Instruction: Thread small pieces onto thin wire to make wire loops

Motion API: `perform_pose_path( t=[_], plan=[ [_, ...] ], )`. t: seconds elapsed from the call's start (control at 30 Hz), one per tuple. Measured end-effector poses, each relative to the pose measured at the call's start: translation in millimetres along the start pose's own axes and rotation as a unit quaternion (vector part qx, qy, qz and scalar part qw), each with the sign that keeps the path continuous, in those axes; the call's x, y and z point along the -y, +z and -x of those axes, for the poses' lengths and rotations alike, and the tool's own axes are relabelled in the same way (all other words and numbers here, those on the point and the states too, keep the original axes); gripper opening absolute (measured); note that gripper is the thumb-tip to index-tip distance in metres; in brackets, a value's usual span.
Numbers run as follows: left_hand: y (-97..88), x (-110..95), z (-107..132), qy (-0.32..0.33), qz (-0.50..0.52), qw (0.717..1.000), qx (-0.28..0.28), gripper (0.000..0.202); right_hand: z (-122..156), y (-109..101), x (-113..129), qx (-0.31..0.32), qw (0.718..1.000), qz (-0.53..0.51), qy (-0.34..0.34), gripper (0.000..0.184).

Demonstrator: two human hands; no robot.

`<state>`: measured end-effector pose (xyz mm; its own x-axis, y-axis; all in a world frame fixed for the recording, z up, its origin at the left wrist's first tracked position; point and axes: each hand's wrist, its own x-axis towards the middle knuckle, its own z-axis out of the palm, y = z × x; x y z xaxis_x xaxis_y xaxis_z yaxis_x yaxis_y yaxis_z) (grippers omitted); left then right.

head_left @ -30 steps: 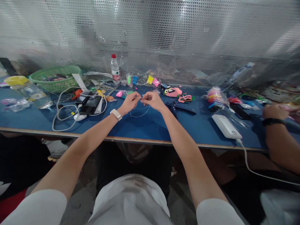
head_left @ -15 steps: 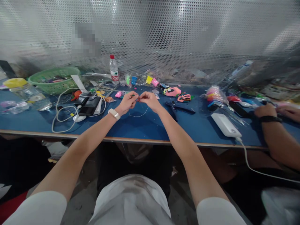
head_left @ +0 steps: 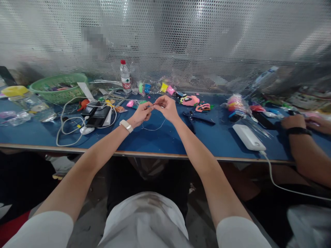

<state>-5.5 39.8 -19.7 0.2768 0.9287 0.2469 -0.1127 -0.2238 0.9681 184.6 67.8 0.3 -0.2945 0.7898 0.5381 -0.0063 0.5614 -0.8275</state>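
My left hand (head_left: 141, 113) and my right hand (head_left: 167, 108) meet fingertip to fingertip above the blue table, both pinched closed. A thin pale string (head_left: 153, 130) droops in a loop beneath them, one end rising toward each hand. Whatever else sits between the fingertips is too small to make out. Just behind the left hand lie bits of pink clay (head_left: 130, 103). To the right of my right hand are black-handled pliers (head_left: 191, 120) and a dark flat tool (head_left: 203, 119), with a pink clay figure (head_left: 191, 100) beyond.
A green basket (head_left: 60, 91), a yellow-lidded jar (head_left: 31, 103) and phones with a white cable (head_left: 99, 115) occupy the left. A water bottle (head_left: 125, 77) stands at the back. Rightward lie a white power bank (head_left: 248, 137), clay packs (head_left: 235, 105) and a co-worker's hand (head_left: 293, 122).
My right hand has risen slightly, its fingers shifting over the left fingertips. My left hand has turned a little and stays pinched. The string still hangs below.
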Motion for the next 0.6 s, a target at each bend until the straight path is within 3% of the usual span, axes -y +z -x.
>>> perform_pose_path(
  t=[0.3,0.43,0.6],
  plan=[
    [1.2,0.0,0.8,-0.003,-0.009,1.0,-0.001,0.029,-1.4,-4.0,-3.0,-0.025,1.0,0.002,-0.013,0.035],
    [1.9,0.0,1.3,0.006,-0.019,1.0,-0.002,0.034,-4.0,-3.3,-10.1,-0.056,0.998,-0.018,-0.017,0.037],
    [1.6,-1.7,2.8,0.01,0.001,1.0,0.015,0.043,-6.7,0.3,-16.7,-0.05,0.994,-0.091,-0.017,0.043]
  ],
)
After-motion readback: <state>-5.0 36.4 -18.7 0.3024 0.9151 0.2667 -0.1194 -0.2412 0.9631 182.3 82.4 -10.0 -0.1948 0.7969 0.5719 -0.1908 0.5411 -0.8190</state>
